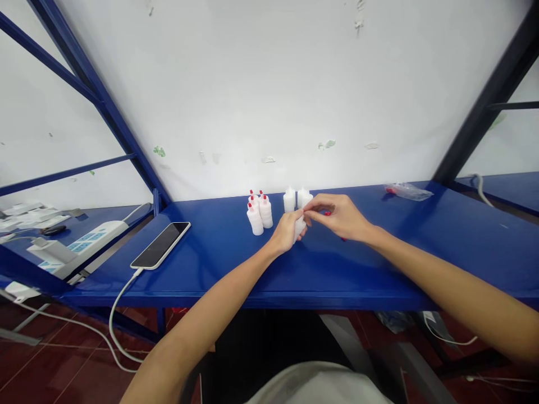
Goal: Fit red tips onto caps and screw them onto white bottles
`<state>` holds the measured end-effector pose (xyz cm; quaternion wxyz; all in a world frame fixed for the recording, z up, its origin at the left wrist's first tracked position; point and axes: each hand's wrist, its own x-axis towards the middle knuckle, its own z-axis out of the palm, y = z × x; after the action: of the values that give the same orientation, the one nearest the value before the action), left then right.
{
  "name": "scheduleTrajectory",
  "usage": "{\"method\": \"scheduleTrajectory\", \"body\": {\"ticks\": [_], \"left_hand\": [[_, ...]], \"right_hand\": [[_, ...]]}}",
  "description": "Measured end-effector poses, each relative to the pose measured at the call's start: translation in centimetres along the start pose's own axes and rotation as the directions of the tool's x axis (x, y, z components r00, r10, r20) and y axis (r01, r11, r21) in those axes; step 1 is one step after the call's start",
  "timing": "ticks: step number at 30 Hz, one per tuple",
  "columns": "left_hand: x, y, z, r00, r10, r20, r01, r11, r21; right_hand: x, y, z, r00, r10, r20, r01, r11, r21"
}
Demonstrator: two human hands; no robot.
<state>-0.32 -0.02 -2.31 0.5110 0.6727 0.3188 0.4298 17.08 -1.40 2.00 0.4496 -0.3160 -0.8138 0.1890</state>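
My left hand [288, 229] is closed round a white squeeze bottle [299, 229], held tilted just above the table. At the top of that bottle, the thumb and fingers of my right hand [337, 216] are pinched together. Whatever sits between those fingertips is too small and covered to make out. Beyond my hands stand a few white bottles [289, 200] with no red on their tips. To their left, several white bottles with red caps [265, 212] stand upright in a tight group. Small red pieces [327, 213] lie beside and under my right hand, partly hidden by it.
A phone [160, 246] with a white charging cable [115, 314] lies on the left of the blue table [219, 275]. A clear plastic bag with something red inside [408, 192] lies at the back right. Blue metal posts [105, 101] and a white wall stand behind. A power strip [90, 247] is at far left.
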Motion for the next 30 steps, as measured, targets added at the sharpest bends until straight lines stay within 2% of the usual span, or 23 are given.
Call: {"method": "scheduleTrajectory", "body": {"ticks": [2, 5, 9, 17, 20, 23, 25, 28, 30], "left_hand": [[-0.3, 0.2, 0.0, 1.0, 0.006, -0.014, -0.005, 1.0, 0.027], [-0.6, 0.5, -0.2, 1.0, 0.012, 0.003, -0.012, 0.998, 0.067], [-0.8, 0.6, -0.5, 0.999, -0.039, 0.029, 0.036, 0.995, 0.091], [-1.6, 0.9, -0.6, 0.999, -0.046, 0.004, 0.045, 0.987, 0.153], [-3.3, 1.4, -1.3, 0.998, -0.048, -0.028, 0.053, 0.967, 0.249], [-5.7, 1.9, -2.6, 0.994, -0.042, -0.105, 0.079, 0.92, 0.384], [-7.5, 2.1, -3.5, 0.981, -0.011, -0.195, 0.098, 0.891, 0.442], [-9.6, 2.4, -4.6, 0.952, 0.041, -0.302, 0.107, 0.883, 0.457], [-10.4, 2.5, -4.8, 0.947, 0.056, -0.316, 0.097, 0.889, 0.447]], "right_hand": [[-0.1, -0.2, 0.1, 0.999, 0.026, 0.042, -0.027, 0.999, 0.039], [-0.2, -0.3, 0.3, 0.986, 0.113, 0.122, -0.131, 0.98, 0.151], [-0.1, -0.1, 0.5, 0.958, 0.212, 0.191, -0.255, 0.935, 0.244], [-0.2, -1.0, 1.2, 0.93, 0.24, 0.279, -0.31, 0.919, 0.244], [-0.1, -1.9, 2.1, 0.917, 0.215, 0.337, -0.308, 0.917, 0.253], [0.5, -2.4, 2.9, 0.911, 0.162, 0.378, -0.273, 0.925, 0.263], [1.4, -2.2, 3.1, 0.916, 0.151, 0.372, -0.255, 0.935, 0.247], [3.0, -1.0, 3.7, 0.918, 0.192, 0.348, -0.248, 0.961, 0.122], [3.9, -0.1, 4.5, 0.914, 0.219, 0.341, -0.231, 0.973, -0.004]]}}
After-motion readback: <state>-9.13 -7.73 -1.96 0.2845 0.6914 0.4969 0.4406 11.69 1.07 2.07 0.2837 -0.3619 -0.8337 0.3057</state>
